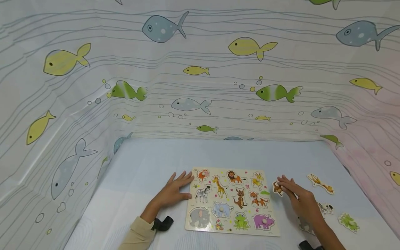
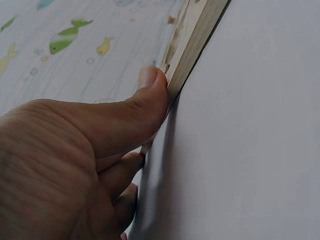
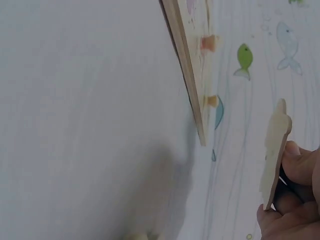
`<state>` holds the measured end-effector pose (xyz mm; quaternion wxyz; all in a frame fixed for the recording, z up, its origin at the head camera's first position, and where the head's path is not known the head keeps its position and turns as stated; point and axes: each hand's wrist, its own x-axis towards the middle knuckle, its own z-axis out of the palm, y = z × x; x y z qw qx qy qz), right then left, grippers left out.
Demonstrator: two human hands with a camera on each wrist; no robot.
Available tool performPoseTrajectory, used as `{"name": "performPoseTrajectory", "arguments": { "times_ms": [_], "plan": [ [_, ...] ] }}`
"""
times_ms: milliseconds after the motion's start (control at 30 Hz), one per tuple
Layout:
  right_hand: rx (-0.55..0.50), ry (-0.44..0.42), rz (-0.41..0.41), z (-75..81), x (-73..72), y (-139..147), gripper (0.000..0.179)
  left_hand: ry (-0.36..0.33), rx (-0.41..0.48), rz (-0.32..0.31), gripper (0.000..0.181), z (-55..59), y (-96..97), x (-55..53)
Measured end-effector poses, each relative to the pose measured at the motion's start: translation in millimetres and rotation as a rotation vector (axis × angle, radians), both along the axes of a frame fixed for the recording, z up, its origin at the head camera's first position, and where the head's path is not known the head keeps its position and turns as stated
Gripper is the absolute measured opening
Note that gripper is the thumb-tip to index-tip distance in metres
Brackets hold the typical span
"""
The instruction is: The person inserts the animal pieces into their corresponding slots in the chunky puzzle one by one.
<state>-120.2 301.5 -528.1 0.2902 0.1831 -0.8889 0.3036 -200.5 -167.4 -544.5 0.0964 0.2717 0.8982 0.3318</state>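
A wooden animal puzzle board [image 1: 215,227] lies flat, with pictures of several animals on it. My left hand [image 1: 173,191] rests at its left edge, fingers extended. In the left wrist view the thumb [image 2: 150,82] presses against the board's wooden side [image 2: 192,55]. Right of the board, my right hand [image 1: 300,198] pinches a small brown animal puzzle piece [image 1: 276,188] between thumb and fingers. Held off the table, that puzzle piece [image 3: 274,150] shows its pale back and thin edge in the right wrist view.
Loose pieces lie on the right of the table: a giraffe [image 1: 322,184], a zebra [image 1: 326,208], a green frog [image 1: 349,222] and a grey piece [image 1: 305,225] partly behind the right forearm. Small pegs [image 3: 209,43] stick up from the board. Fish-patterned cloth [image 1: 200,104] surrounds the table.
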Motion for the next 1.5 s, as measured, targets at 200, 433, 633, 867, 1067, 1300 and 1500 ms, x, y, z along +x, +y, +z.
{"name": "performPoseTrajectory", "arguments": {
  "times_ms": [200, 433, 633, 867, 1067, 1300, 1500],
  "plan": [
    [-0.013, -0.060, 0.088, -0.4, -1.1, -20.6, 0.040, 0.002, -0.001, 0.003, 0.075, -0.3, 0.1, 0.8],
    [-0.040, -0.054, 0.223, -1.8, -4.1, -40.8, 0.040, -0.006, 0.004, -0.002, 0.075, 2.1, 0.8, 0.6],
    [-0.054, -0.067, 0.302, -3.4, -6.7, -56.2, 0.038, -0.017, 0.004, -0.001, 0.075, 3.6, 0.7, 1.2],
    [-0.041, -0.087, 0.361, -4.7, -11.4, -68.5, 0.038, -0.011, 0.010, -0.001, 0.074, 2.9, 0.3, 0.6],
    [-0.010, -0.080, 0.410, -7.1, -17.0, -78.3, 0.036, -0.008, 0.008, -0.003, 0.075, 2.5, 0.5, -0.6],
    [-0.030, -0.048, 0.457, -7.8, -21.2, -86.7, 0.035, -0.011, 0.009, 0.002, 0.075, 3.3, 1.4, -0.1],
    [-0.022, -0.072, 0.474, -11.4, -24.8, -88.3, 0.033, -0.013, 0.011, 0.002, 0.075, 3.6, 1.4, 0.7]
  ]
}}
